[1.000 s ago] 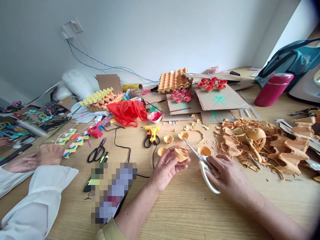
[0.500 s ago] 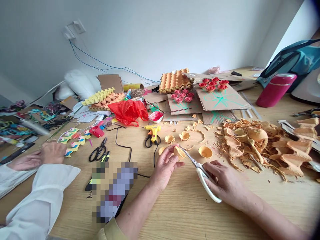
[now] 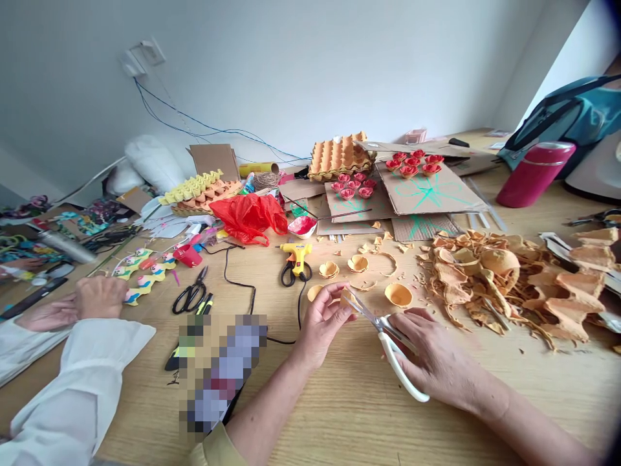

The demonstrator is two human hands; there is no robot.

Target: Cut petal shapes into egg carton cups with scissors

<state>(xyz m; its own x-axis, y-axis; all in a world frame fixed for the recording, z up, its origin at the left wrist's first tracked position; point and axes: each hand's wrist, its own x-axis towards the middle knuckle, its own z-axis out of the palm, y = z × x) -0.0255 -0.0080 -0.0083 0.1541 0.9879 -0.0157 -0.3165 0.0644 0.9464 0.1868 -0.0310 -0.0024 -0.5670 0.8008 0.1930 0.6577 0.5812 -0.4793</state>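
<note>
Between the thumb and fingers of my left hand (image 3: 324,321) is a small orange egg-carton cup (image 3: 347,299), partly hidden by the fingers. My right hand (image 3: 427,349) is closed around the white handles of a pair of scissors (image 3: 400,372), whose blades reach left to the cup's edge. Another egg-carton cup (image 3: 398,296) stands on the table just beyond the scissors. Two petal-edged cups, one stacked cup flower (image 3: 359,263) and one flower-shaped cup (image 3: 329,269), sit farther back. A further cup (image 3: 315,293) shows partly behind my left hand.
A yellow glue gun (image 3: 297,256) stands behind my left hand. Egg-carton scraps (image 3: 480,272) are heaped at right, near a pink bottle (image 3: 536,175). Red flowers (image 3: 410,169) lie on cardboard. At left, another person's hands (image 3: 101,298) are near painted carton pieces (image 3: 148,278); black scissors (image 3: 190,298) lie nearby.
The egg-carton cup has turned in my left hand, showing less of its opening. My right hand has shifted slightly, and the scissors' handles have spread apart a little.
</note>
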